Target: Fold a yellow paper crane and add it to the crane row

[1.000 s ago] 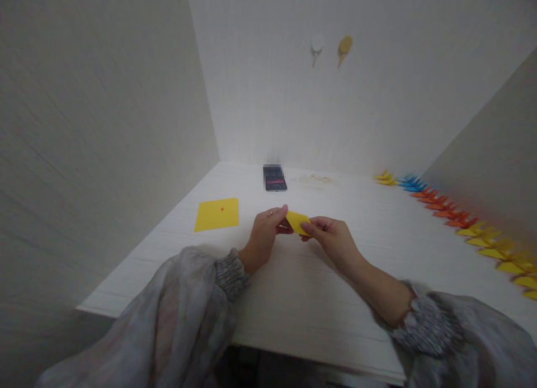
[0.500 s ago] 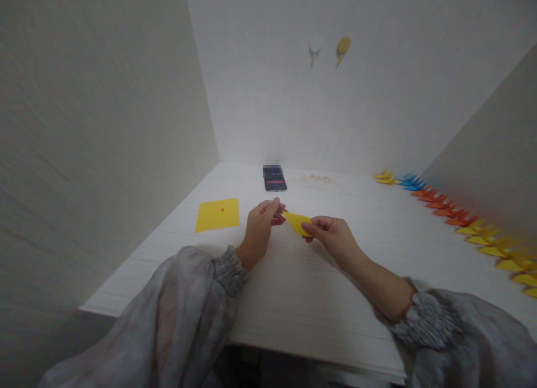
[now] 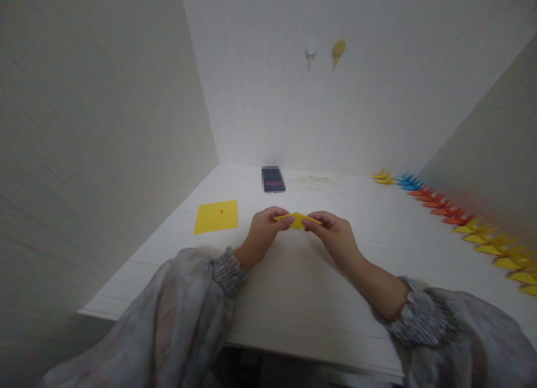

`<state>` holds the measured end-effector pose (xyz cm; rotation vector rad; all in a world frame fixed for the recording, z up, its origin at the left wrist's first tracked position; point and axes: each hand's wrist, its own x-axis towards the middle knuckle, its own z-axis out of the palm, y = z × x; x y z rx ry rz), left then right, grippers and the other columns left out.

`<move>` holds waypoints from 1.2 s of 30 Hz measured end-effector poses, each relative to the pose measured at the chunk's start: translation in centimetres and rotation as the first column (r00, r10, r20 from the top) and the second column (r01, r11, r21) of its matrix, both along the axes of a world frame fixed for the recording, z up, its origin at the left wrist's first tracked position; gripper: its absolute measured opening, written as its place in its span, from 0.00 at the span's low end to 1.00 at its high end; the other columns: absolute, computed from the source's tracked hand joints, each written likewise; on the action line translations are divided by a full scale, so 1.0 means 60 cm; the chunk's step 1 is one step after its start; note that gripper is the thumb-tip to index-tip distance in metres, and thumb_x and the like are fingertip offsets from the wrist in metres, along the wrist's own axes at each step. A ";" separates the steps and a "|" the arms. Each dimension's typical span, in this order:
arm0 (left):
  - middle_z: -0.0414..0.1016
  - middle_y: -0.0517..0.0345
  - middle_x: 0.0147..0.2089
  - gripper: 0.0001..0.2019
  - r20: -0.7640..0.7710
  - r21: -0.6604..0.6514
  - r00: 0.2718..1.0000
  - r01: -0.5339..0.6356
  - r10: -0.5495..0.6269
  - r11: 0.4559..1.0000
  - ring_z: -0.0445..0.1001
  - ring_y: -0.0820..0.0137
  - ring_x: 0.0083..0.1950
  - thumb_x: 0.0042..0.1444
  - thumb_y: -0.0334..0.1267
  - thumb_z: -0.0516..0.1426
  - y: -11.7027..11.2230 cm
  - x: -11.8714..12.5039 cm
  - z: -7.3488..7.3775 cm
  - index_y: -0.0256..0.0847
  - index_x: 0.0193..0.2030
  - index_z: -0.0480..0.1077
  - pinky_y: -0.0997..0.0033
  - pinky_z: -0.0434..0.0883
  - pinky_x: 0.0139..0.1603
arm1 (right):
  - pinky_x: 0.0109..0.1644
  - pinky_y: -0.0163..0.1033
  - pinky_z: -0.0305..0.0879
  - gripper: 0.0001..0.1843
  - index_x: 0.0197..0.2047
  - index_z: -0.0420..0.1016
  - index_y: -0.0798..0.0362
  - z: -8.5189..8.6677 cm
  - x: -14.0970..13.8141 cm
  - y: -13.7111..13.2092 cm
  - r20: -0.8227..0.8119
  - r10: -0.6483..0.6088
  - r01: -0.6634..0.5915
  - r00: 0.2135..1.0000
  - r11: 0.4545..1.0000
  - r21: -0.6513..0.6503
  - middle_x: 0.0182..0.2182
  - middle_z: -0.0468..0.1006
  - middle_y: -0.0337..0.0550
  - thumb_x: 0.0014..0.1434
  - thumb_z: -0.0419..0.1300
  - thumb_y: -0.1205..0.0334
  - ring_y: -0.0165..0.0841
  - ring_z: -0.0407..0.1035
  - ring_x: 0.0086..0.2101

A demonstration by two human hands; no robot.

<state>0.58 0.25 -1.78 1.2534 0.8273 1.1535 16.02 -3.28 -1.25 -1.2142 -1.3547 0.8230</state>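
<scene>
A small folded yellow paper [image 3: 297,219] is held just above the white table [image 3: 293,298], near its middle. My left hand [image 3: 264,231] pinches the paper's left end with closed fingers; a ring shows on one finger. My right hand [image 3: 331,234] pinches the right end the same way. The paper lies nearly flat between the two hands, seen almost edge-on. Both wrists come out of loose grey sleeves at the bottom of the view.
A flat yellow paper square [image 3: 216,216] lies on the table to the left. A dark phone [image 3: 273,179] sits at the back. A row of folded paper pieces [image 3: 457,220], yellow, blue, orange and yellow again, runs along the right wall. Walls close in on three sides.
The folded paper has turned from a tilted, face-on slant to lying nearly flat. My left hand has taken hold of its left end again, and both hands have drawn closer together.
</scene>
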 end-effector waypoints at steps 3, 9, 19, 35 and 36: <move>0.70 0.60 0.26 0.12 -0.005 0.038 0.999 0.039 -0.038 0.999 0.67 0.76 0.28 0.37 0.40 0.62 -0.004 0.001 0.002 0.35 0.28 0.67 0.74 0.64 0.32 | 0.32 0.36 0.61 0.11 0.28 0.73 0.55 0.000 0.001 0.000 0.031 -0.041 0.039 0.999 0.999 0.036 0.25 0.74 0.41 0.45 0.61 0.55 0.30 0.66 0.27; 0.73 0.56 0.30 0.13 -0.085 0.113 0.993 0.093 -0.084 0.989 0.70 0.72 0.32 0.39 0.42 0.61 -0.010 0.002 0.009 0.35 0.30 0.71 0.70 0.67 0.36 | 0.33 0.36 0.61 0.10 0.28 0.73 0.55 0.008 -0.002 -0.006 0.133 -0.004 -0.005 0.991 0.997 0.071 0.25 0.74 0.41 0.46 0.60 0.55 0.30 0.66 0.27; 0.73 0.57 0.27 0.10 -0.053 0.070 0.995 0.085 -0.081 0.994 0.69 0.73 0.30 0.41 0.41 0.59 -0.010 0.002 0.010 0.34 0.27 0.71 0.71 0.66 0.36 | 0.36 0.37 0.63 0.10 0.30 0.75 0.52 0.010 -0.003 -0.011 0.100 0.016 -0.024 0.995 0.996 0.082 0.27 0.75 0.42 0.48 0.59 0.55 0.32 0.68 0.30; 0.73 0.56 0.27 0.11 -0.085 0.090 0.994 0.075 -0.067 0.993 0.69 0.72 0.30 0.45 0.41 0.57 -0.010 0.002 0.012 0.34 0.28 0.72 0.70 0.66 0.37 | 0.39 0.39 0.63 0.09 0.26 0.77 0.53 0.013 -0.004 -0.010 -0.107 0.039 -0.038 0.993 0.999 0.011 0.24 0.76 0.40 0.47 0.60 0.57 0.32 0.68 0.29; 0.73 0.56 0.27 0.11 -0.087 0.094 0.995 0.063 -0.055 0.994 0.69 0.72 0.30 0.44 0.42 0.57 -0.009 0.001 0.010 0.34 0.29 0.72 0.70 0.66 0.37 | 0.39 0.40 0.63 0.08 0.27 0.77 0.53 0.012 -0.003 -0.008 -0.128 0.054 -0.053 0.990 0.999 0.012 0.25 0.76 0.41 0.47 0.60 0.58 0.33 0.68 0.30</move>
